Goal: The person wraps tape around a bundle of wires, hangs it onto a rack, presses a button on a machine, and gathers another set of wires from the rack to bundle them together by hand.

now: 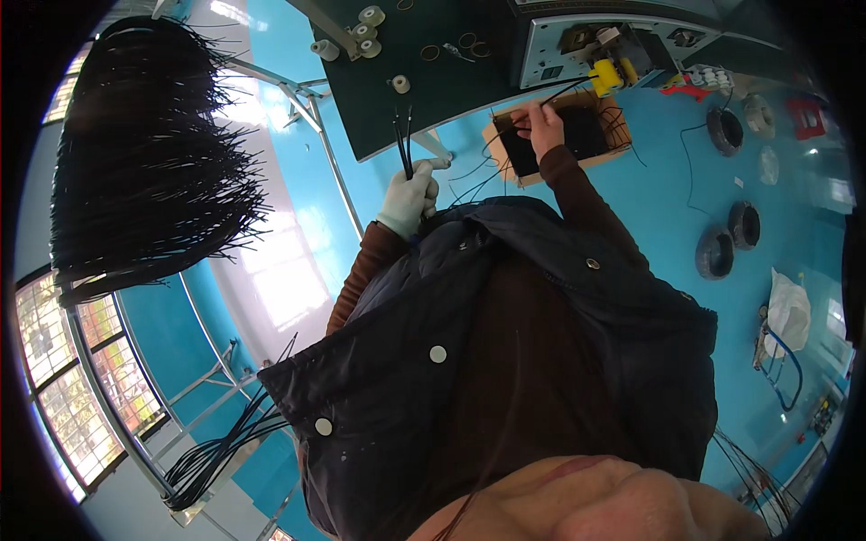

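My left hand (409,197), in a whitish glove, is closed round a few thin black cables (403,144) whose ends point up past the fist. My bare right hand (544,128) pinches another black cable (570,87) above an open cardboard box (493,147). From those fingers the cable runs up to a yellow part (606,77) on the front of a grey machine (547,56). More black cable lies inside the box, and several loose strands hang over its rim.
A dark green table (365,115) carries white spools (400,84) and scissors (458,52). At the left a thick bundle of black cables (135,162) hangs on a metal frame (327,162). Black coils (715,252) lie on the blue floor to the right.
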Motion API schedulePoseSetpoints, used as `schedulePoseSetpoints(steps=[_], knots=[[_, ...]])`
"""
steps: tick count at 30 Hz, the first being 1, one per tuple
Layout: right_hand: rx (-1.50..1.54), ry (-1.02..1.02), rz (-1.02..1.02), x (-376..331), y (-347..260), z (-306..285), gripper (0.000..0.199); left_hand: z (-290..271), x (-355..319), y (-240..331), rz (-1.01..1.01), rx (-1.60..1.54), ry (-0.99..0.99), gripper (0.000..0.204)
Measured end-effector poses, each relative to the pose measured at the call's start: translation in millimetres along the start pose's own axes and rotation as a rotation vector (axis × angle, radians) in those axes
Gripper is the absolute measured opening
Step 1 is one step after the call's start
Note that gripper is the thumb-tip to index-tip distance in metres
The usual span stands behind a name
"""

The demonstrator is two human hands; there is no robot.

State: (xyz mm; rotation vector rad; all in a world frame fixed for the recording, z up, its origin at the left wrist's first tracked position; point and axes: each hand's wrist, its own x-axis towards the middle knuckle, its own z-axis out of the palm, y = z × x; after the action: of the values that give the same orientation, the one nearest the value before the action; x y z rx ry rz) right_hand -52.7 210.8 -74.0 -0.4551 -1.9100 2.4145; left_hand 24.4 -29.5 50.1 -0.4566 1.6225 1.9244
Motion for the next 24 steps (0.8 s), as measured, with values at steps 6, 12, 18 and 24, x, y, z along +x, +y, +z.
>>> schedulePoseSetpoints(steps=[6,12,18,24], knots=[[-0.311,-0.276,-0.031,-38.8,27.3,13.4,0.025,4.8,10.6,2.5,0.034,0.117,-0.012,0.037],[-0.562,-0.729,-0.204,-80.8,9.8,42.8,0.023,5.5,23.8,-9.9,0.112,0.159,0.054,0.043],[-0.845,-0.895,-0.365,-81.9,2.2,58.0,0.023,5.1,28.2,-17.0,0.180,0.088,-0.007,0.041],[-0.754,-0.977,-0.291,-76.9,6.0,58.1,0.026,0.2,22.0,-17.2,0.207,-0.053,0.007,0.034]])
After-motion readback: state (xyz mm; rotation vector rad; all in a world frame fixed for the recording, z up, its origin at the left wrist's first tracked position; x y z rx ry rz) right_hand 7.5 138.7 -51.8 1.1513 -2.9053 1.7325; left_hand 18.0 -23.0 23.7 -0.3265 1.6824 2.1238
